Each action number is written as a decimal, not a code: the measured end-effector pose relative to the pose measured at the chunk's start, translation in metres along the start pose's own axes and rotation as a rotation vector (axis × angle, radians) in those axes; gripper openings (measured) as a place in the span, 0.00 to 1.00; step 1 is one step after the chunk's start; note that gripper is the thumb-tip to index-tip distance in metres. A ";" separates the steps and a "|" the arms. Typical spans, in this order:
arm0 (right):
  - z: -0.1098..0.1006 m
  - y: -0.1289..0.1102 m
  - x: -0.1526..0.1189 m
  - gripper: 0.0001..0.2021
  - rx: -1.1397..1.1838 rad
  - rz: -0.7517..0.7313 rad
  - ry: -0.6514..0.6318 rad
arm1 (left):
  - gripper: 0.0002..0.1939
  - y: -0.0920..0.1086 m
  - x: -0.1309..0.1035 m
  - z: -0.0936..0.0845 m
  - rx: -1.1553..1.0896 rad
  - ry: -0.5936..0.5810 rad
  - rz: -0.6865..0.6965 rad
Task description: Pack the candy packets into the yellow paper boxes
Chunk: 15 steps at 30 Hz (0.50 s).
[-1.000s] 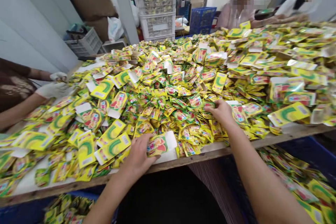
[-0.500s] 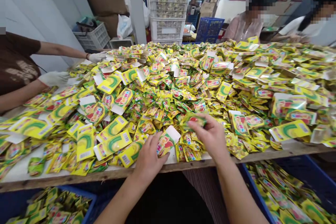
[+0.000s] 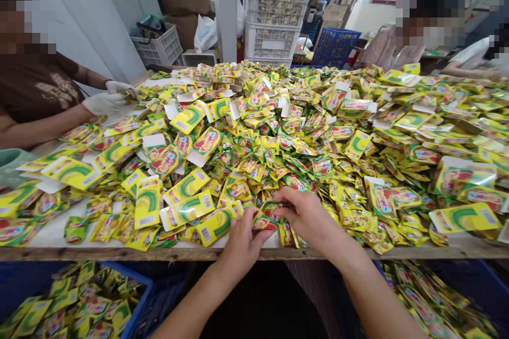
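Note:
At the table's front edge, my left hand (image 3: 242, 243) is closed around a small printed carton (image 3: 263, 222), yellow and green with a red fruit picture. My right hand (image 3: 308, 218) pinches a small green packet (image 3: 273, 207) against the carton's upper end. How far the packet sits inside the carton is hidden by my fingers. Just beyond both hands rises a heap of loose packets (image 3: 254, 153). Flattened-looking yellow cartons lie left of my hands, one with a barcode (image 3: 212, 226) near my left fingers.
Blue crates of filled cartons stand below the table edge, at left (image 3: 145, 296) and right (image 3: 477, 286). A gloved co-worker's hand (image 3: 104, 103) works at the left. Another person (image 3: 393, 47) sits at the far right. Stacked white crates (image 3: 272, 39) stand behind the table.
My right hand has brought the packet down and left to the carton in my left hand. The carton has tilted lower. The view has turned slightly left, and the co-worker's gloved hands have come together.

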State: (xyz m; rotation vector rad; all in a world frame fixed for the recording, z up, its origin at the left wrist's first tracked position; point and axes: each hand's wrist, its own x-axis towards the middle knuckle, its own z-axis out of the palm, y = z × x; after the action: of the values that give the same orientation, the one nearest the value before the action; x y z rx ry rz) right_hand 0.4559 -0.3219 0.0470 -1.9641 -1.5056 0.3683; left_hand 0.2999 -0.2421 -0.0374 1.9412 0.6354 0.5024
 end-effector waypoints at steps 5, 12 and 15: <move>0.023 -0.005 0.002 0.04 -0.065 -0.185 0.061 | 0.18 0.001 0.006 -0.017 -0.555 -0.129 -0.119; 0.036 -0.011 -0.020 0.07 -0.022 -0.199 -0.017 | 0.12 0.001 0.000 -0.022 -0.472 -0.143 -0.081; 0.038 -0.017 -0.023 0.05 0.010 -0.172 -0.001 | 0.10 0.001 -0.001 -0.022 -0.434 -0.142 -0.068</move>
State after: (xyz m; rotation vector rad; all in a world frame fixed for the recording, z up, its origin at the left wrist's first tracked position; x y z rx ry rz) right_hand 0.4145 -0.3292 0.0250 -1.8105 -1.6563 0.3021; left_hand 0.2862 -0.2282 -0.0271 1.5244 0.4551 0.4162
